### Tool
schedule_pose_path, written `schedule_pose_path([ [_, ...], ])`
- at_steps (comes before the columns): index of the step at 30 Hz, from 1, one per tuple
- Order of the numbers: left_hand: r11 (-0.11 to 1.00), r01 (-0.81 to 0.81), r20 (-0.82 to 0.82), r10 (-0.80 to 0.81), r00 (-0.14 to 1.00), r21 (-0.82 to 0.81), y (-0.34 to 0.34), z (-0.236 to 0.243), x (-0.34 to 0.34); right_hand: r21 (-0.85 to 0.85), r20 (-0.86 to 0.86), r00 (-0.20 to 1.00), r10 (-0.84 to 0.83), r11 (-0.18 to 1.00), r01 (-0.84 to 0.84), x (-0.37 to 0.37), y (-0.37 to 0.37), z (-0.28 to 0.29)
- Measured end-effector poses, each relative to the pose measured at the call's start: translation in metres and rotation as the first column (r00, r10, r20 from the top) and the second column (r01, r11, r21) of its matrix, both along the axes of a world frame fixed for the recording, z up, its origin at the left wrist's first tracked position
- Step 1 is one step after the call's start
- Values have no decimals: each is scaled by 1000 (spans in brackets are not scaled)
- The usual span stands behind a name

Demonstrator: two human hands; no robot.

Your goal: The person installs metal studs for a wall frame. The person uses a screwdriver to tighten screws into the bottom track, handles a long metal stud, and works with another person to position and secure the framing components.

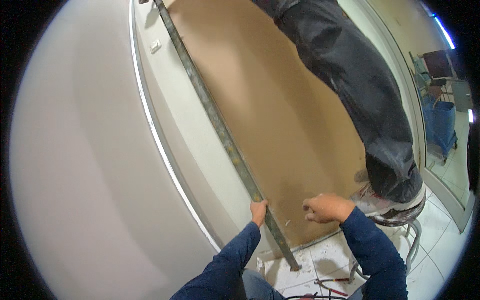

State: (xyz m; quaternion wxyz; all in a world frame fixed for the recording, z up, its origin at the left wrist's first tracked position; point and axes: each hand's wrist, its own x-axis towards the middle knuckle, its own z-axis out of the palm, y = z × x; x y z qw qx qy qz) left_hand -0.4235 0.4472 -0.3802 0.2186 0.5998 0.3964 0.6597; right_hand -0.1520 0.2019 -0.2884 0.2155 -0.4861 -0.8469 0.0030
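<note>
A long grey metal bar (218,120), stained and scuffed, leans at a slant from the top edge down to the tiled floor. My left hand (258,212) is closed around it near its lower end. To the right of the bar, my right hand (327,207) is held in front of the brown panel (285,130), apart from the bar. Its fingers are curled together; whatever they hold, if anything, is hidden. Part of another person's hand (144,1) shows beside the bar's top.
Another person's leg (360,75) in dark trousers stands on a stool (414,240) at right. Red-handled pliers (332,290) lie on the floor tiles (430,225). A white switch (155,46) is on the wall. Beyond the door frame (445,197) stands a blue bin (440,125).
</note>
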Motion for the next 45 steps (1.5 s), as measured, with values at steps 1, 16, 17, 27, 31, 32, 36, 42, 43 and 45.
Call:
schedule_pose_path([
  [1,1000,14,-2,-14,1000,11,-3,1,4,-42,-4,1000,0,999,0,2,-1,-2],
  [16,989,51,24,-49,999,-139,-37,16,4,-40,1,1000,-14,999,14,3,-16,14],
  [17,988,52,25,-49,999,-143,-40,15,5,-32,10,1000,-16,999,16,3,-14,12],
  [27,992,-51,-47,46,998,-118,-20,9,-20,-172,10,997,-76,982,76,7,2,-2],
  [31,957,-288,-133,288,948,20,-33,16,-19,-111,15,997,-75,991,77,16,-3,3],
  [32,959,-283,-136,283,950,17,-34,16,-20,-105,28,996,-83,991,85,17,-6,6],
  [36,971,-240,-190,237,953,7,-23,13,-43,-137,-8,996,-85,987,83,15,-17,16],
  [42,996,-47,-64,42,997,-81,-24,12,-43,-110,-4,994,-110,988,109,22,-18,14],
  [43,997,-38,-54,34,998,-72,-23,10,-42,-110,-3,994,-110,988,109,21,-19,17],
  [45,998,-29,-45,26,999,-62,-18,6,-43,-109,-3,994,-110,988,109,19,-20,18],
])
